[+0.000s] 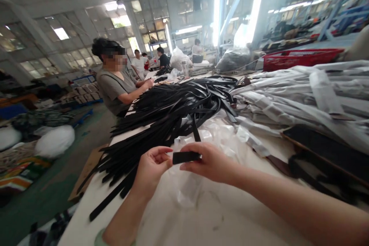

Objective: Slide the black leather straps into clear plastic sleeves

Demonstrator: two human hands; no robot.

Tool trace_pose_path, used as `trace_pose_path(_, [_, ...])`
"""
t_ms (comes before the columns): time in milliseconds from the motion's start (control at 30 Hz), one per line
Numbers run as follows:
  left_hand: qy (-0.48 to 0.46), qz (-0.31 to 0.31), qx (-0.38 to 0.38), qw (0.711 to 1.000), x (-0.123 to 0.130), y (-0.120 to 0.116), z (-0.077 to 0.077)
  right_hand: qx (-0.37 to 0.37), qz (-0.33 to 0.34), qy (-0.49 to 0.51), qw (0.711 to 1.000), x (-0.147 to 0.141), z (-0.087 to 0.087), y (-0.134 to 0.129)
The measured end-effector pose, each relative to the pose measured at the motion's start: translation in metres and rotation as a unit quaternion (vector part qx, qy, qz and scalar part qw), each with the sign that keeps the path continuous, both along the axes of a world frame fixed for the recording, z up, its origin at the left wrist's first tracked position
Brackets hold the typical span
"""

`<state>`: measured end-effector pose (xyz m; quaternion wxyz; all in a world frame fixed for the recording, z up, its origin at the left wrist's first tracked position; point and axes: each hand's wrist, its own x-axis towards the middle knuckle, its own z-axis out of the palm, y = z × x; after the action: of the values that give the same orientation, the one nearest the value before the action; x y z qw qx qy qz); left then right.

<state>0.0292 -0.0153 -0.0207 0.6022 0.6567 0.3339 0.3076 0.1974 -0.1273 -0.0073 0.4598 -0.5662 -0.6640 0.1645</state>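
A black strap (184, 157) is held level between my hands above the table. My right hand (211, 163) pinches it between thumb and fingers, and a length of the strap runs up behind the knuckles towards the pile. At its left end are the curled fingers of my left hand (154, 165), thumb and forefinger closed in on the end; the exact contact is partly hidden. Clear plastic bags (187, 188) lie crumpled under and behind my hands. Just beyond, a large heap of black straps (161, 111) spreads across the table, many ends pointing to the left edge.
White-wrapped straps (288, 92) are piled on the right, with a red basket (300, 59) behind them. A dark padded piece (325, 153) lies at right. Across the table's left edge a co-worker (115, 80) stands by the straps. White sacks (54, 140) rest on the floor.
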Motion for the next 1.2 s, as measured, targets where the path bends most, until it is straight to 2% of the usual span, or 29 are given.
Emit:
trace_pose_path(133, [0.005, -0.012, 0.0, 1.0, 0.005, -0.006, 0.001, 0.01, 0.018, 0.024, 1.0, 0.002, -0.004, 0.001])
trace_pose_path(333, [0.008, 0.004, 0.018, 1.0, 0.007, -0.009, 0.006, -0.039, 0.035, 0.055, 0.997, 0.004, -0.01, 0.004])
trace_pose_path(467, [0.028, -0.017, 0.035, 0.999, 0.005, -0.009, 0.005, -0.045, 0.016, 0.051, 0.998, 0.002, -0.009, 0.004])
trace_pose_path(667, [0.074, -0.037, 0.052, 0.995, 0.002, -0.008, 0.002, -0.019, -0.042, -0.026, 0.999, 0.008, 0.005, -0.006])
trace_pose_path(767, [0.079, -0.058, 0.105, 0.99, 0.001, -0.007, 0.004, -0.017, -0.052, -0.053, 0.997, 0.013, 0.008, -0.009])
trace_pose_path(900, [0.106, -0.044, 0.191, 0.975, 0.0, -0.006, 0.007, -0.018, -0.031, -0.086, 0.996, 0.013, 0.006, -0.008])
trace_pose_path(1000, [0.119, -0.03, 0.204, 0.971, -0.001, -0.006, 0.008, -0.021, -0.026, -0.105, 0.994, 0.011, 0.003, -0.007])
trace_pose_path(1200, [0.132, -0.021, 0.206, 0.969, -0.002, -0.005, 0.009, -0.021, -0.061, -0.19, 0.98, 0.014, -0.001, -0.005])
